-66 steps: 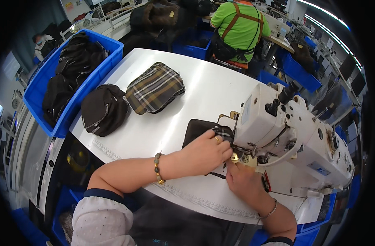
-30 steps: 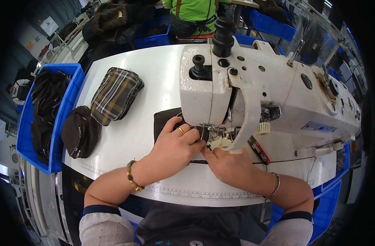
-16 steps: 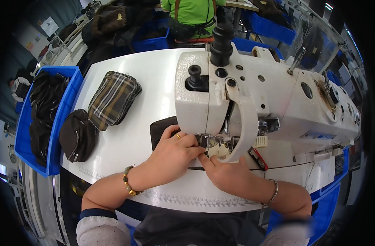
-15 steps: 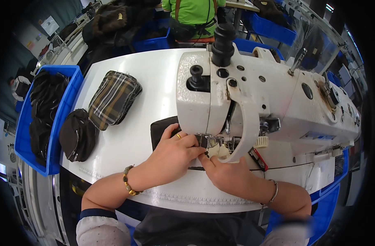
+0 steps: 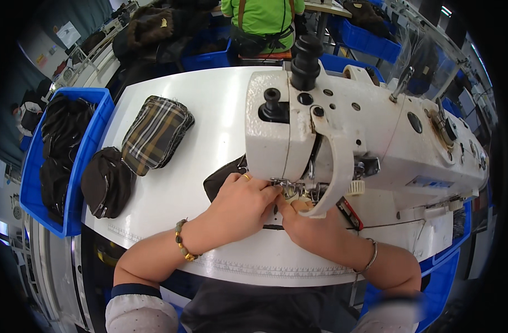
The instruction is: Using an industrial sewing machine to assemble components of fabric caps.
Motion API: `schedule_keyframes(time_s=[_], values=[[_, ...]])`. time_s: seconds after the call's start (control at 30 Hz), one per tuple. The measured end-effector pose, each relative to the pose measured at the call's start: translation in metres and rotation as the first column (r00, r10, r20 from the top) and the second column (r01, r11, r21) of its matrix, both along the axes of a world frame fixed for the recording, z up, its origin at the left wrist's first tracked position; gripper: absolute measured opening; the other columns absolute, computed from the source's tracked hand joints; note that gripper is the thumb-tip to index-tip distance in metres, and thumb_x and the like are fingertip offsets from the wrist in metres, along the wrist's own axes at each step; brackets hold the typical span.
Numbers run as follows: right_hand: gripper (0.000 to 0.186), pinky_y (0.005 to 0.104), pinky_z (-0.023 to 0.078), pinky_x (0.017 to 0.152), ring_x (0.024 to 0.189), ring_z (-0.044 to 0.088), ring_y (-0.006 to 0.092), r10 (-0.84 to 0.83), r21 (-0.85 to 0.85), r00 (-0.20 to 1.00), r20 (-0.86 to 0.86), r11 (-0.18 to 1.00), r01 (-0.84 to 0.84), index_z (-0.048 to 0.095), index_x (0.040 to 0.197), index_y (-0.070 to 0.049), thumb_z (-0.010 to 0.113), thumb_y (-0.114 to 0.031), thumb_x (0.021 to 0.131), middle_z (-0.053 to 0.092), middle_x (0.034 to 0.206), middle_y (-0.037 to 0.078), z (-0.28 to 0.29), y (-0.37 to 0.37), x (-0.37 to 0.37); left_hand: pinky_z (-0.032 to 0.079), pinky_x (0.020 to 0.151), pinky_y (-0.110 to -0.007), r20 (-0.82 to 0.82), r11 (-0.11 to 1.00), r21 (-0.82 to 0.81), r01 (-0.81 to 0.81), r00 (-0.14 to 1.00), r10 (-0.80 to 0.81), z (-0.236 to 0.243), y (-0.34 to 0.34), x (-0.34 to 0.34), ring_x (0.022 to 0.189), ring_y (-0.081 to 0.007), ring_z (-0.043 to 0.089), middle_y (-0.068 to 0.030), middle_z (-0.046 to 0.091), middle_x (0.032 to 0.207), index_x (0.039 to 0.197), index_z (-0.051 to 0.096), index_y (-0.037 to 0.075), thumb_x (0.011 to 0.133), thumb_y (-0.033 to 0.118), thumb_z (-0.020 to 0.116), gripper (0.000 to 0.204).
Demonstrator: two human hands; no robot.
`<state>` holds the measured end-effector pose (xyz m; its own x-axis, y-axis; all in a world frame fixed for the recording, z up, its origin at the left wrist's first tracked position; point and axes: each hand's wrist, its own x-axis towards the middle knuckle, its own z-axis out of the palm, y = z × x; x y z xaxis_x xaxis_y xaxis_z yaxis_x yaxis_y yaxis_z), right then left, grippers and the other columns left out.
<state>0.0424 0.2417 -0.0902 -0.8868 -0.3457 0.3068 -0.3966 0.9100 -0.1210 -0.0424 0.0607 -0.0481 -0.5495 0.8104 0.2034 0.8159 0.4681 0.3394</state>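
Note:
A dark brown fabric piece [image 5: 219, 180] lies partly under the head of the white sewing machine [image 5: 268, 141]. My left hand [image 5: 240, 202] is closed on this fabric, fingertips bent together just left of the presser foot [image 5: 290, 188]. My right hand [image 5: 312, 227] meets it from the other side, its thumb and index fingertips pressed together at the fabric's near edge. The machine's curved white guard [image 5: 345, 172] passes in front of some right-hand fingers. What lies right between the fingertips is mostly hidden.
On the white table [image 5: 209, 105], a plaid pouch [image 5: 157, 135] and a dark zippered pouch [image 5: 105, 183] lie at left. A blue bin [image 5: 79, 188] of dark pouches stands beyond them. A red-and-black tool [image 5: 350, 215] rests right of the needle area. A person in green [image 5: 259, 22] sits ahead.
The fabric has turned and slid further under the machine head, showing less of itself. My left hand has shifted slightly right, and both hands' fingertips have moved closer to the presser foot.

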Motion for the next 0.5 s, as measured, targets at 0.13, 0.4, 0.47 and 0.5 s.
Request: schedule_keyframes(time_s=[0.13, 0.4, 0.47, 0.5], values=[[0.032, 0.0375, 0.047, 0.046, 0.056, 0.063, 0.0238, 0.082, 0.012, 0.99, -0.119, 0.997, -0.081, 0.067, 0.112, -0.002, 0.062, -0.009, 0.081, 0.061, 0.065, 0.008, 0.002, 0.007, -0.002, 0.055, 0.074, -0.04, 0.234, 0.987, 0.027, 0.16, 0.959, -0.162, 0.027, -0.014, -0.019, 0.088, -0.0314, 0.067, -0.0105, 0.068, 0.104, 0.112, 0.069, 0.005, 0.083, 0.013, 0.065, 0.031], [0.076, 0.0179, 0.047, 0.078, 0.087, 0.057, 0.0115, 0.182, 0.539, 0.983, -0.007, 0.829, -0.149, 0.049, 0.138, 0.006, 0.07, -0.01, 0.068, 0.059, 0.098, 0.003, -0.029, 0.018, 0.002, 0.055, 0.078, -0.039, 0.346, 0.986, 0.078, 0.146, 0.924, -0.164, 0.024, -0.011, -0.028, 0.086, -0.0336, 0.069, -0.0164, 0.072, 0.093, 0.109, 0.071, 0.002, 0.087, 0.01, 0.065, 0.023], [0.077, 0.0182, 0.046, 0.079, 0.088, 0.057, 0.0117, 0.185, 0.502, 0.983, -0.015, 0.851, -0.153, 0.048, 0.139, 0.006, 0.07, -0.01, 0.067, 0.059, 0.099, 0.003, -0.037, 0.017, 0.003, 0.054, 0.08, -0.037, 0.477, 0.995, 0.053, 0.079, 0.874, -0.095, 0.024, -0.012, -0.028, 0.088, -0.033, 0.069, -0.0175, 0.072, 0.095, 0.109, 0.071, 0.002, 0.09, 0.01, 0.066, 0.022], [0.076, 0.0182, 0.046, 0.08, 0.088, 0.056, 0.0119, 0.169, 0.511, 0.985, -0.042, 0.85, -0.124, 0.049, 0.139, 0.005, 0.07, -0.01, 0.068, 0.059, 0.098, 0.003, -0.039, 0.016, 0.005, 0.054, 0.08, -0.037, 0.478, 0.996, 0.053, 0.079, 0.873, -0.094, 0.024, -0.012, -0.028, 0.088, -0.033, 0.069, -0.0175, 0.072, 0.095, 0.109, 0.071, 0.002, 0.09, 0.01, 0.066, 0.022]])
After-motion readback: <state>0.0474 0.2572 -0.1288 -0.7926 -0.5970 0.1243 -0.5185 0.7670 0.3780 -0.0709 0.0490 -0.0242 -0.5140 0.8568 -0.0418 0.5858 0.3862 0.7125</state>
